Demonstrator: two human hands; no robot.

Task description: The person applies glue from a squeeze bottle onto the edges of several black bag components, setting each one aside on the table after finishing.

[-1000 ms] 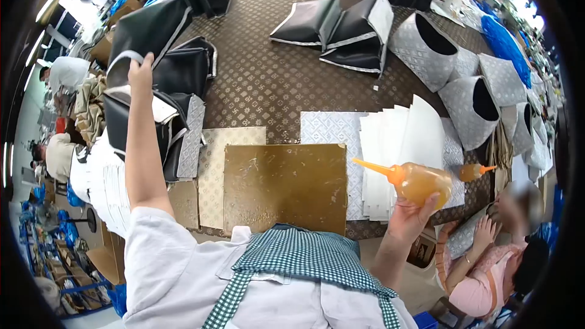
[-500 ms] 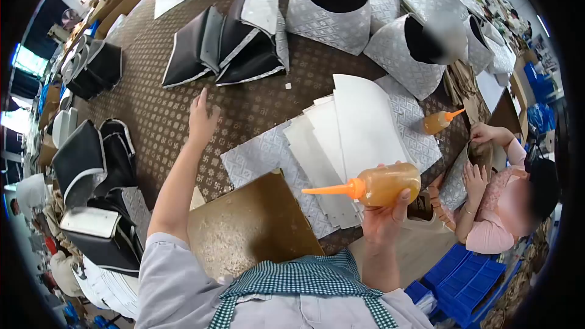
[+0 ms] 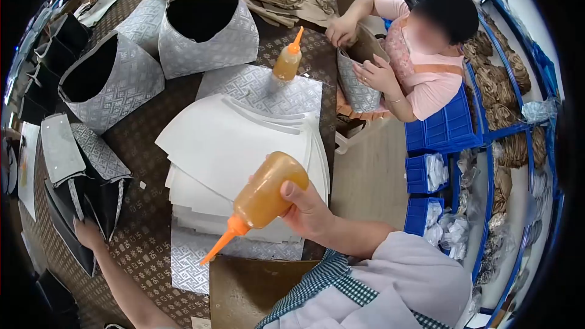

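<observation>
My right hand (image 3: 311,210) is wrapped round a squeeze bottle (image 3: 272,189) of amber liquid, tilted so its orange nozzle points down to the left. Below the bottle lies a fanned stack of white sheets (image 3: 237,146) over silver patterned material (image 3: 189,268). At the left, my left hand (image 3: 90,233) has its fingers closed at the edge of a folded black piece with silver trim (image 3: 66,225); its fingertips are partly hidden. A grey-white panel (image 3: 63,148) tops that piece.
Silver patterned, open-topped covers (image 3: 207,30) stand at the back of the brown table. A second squeeze bottle (image 3: 286,64) stands upright there. A brown board (image 3: 262,286) lies near me. At the right a co-worker (image 3: 426,67) handles patterned material beside blue bins (image 3: 442,125).
My view has swung to the right. My left hand has moved from above the table to the folded black piece. My right hand still holds the bottle, its nozzle now angled downward.
</observation>
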